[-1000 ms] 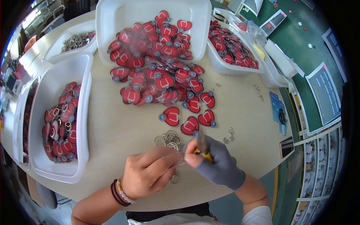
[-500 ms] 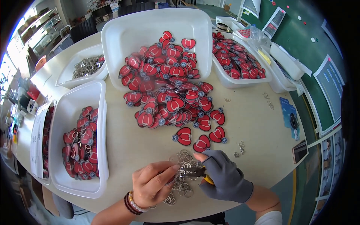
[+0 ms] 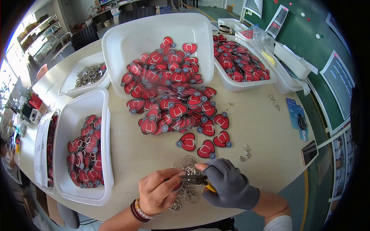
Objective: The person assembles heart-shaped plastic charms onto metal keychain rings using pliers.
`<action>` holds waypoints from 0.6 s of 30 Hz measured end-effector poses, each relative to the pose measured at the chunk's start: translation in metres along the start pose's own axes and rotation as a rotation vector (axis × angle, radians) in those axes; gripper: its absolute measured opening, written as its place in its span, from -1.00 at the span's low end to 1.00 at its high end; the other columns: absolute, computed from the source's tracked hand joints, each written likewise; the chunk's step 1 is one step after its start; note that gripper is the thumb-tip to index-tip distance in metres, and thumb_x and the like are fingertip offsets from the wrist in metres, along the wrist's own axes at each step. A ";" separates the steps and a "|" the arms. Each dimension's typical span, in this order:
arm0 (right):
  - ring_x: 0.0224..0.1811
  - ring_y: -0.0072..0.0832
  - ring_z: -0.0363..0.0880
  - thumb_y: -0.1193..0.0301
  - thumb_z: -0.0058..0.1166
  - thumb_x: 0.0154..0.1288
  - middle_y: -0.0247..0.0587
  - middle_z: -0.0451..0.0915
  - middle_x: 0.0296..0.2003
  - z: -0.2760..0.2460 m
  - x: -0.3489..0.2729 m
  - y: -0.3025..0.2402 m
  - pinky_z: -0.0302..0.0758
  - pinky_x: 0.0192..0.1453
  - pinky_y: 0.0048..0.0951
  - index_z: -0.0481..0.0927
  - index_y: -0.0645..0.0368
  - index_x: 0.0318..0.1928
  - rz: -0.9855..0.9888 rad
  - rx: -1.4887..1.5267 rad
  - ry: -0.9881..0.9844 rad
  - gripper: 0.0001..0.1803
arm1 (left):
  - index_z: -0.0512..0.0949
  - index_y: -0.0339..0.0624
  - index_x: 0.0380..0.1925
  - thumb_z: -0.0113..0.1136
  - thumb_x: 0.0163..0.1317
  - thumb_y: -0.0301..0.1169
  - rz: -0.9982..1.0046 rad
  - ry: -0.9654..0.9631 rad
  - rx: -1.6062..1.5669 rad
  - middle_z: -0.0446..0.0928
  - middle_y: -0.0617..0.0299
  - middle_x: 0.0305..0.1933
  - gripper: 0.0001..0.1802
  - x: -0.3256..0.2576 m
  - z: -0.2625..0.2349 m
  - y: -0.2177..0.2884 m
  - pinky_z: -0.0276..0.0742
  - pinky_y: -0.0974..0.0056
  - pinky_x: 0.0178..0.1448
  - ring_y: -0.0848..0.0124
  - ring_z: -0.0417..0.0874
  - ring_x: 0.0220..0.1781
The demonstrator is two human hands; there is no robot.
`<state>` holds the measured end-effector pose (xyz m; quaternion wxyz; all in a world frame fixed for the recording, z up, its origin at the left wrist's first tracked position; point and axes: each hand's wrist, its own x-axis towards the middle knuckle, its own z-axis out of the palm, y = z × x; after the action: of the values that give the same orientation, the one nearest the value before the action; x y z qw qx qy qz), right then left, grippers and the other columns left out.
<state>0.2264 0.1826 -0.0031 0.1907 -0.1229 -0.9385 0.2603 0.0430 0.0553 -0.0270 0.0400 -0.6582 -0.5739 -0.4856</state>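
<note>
My right hand, in a grey glove, grips small pliers with yellow handles, jaws pointing left. My bare left hand, with bead bracelets at the wrist, pinches a red heart-shaped tag against the plier tips. A small heap of metal key rings lies on the table just beyond and under both hands. A big pile of red heart tags spills out of a tipped white tray toward me; three loose ones lie closest to the hands.
A white bin of tags with rings stands on the left, a tray of key rings at back left, another bin of red tags at back right. Loose rings, blue cards and a phone lie right.
The view has shifted a little. My hands have come together near the table's front edge, the pliers now lying level with the jaws at the tag in my left fingers.
</note>
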 end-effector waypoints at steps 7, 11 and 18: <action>-0.39 -0.25 0.57 0.37 0.22 -0.06 -0.17 0.52 -0.35 0.001 -0.008 0.004 0.53 -0.36 -0.29 0.56 0.22 -0.05 0.010 -0.056 -0.056 -0.53 | 0.62 -0.25 -0.23 0.26 -0.30 -0.62 0.012 -0.011 0.019 0.62 0.17 -0.17 -0.54 0.002 0.002 0.002 0.55 0.32 -0.43 0.34 0.64 -0.40; -0.39 -0.26 0.58 0.37 0.21 -0.04 -0.17 0.53 -0.36 -0.001 -0.006 0.004 0.53 -0.37 -0.30 0.57 0.23 -0.06 0.027 -0.073 -0.088 -0.55 | 0.62 -0.25 -0.23 0.26 -0.30 -0.62 0.006 -0.018 0.023 0.62 0.18 -0.18 -0.55 0.000 0.003 0.001 0.55 0.32 -0.42 0.34 0.64 -0.40; -0.34 -0.10 0.54 0.42 0.15 0.20 -0.08 0.49 -0.36 -0.029 0.002 0.023 0.48 -0.29 -0.19 0.45 0.24 -0.19 0.045 0.191 0.124 -0.77 | 0.67 -0.26 -0.17 0.23 -0.25 -0.63 0.008 0.027 0.013 0.62 0.14 -0.21 -0.52 0.005 -0.001 0.008 0.57 0.33 -0.42 0.35 0.65 -0.40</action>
<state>0.2396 0.2149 0.0078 0.2533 -0.1409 -0.8929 0.3446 0.0485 0.0552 -0.0192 0.0538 -0.6536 -0.5740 -0.4904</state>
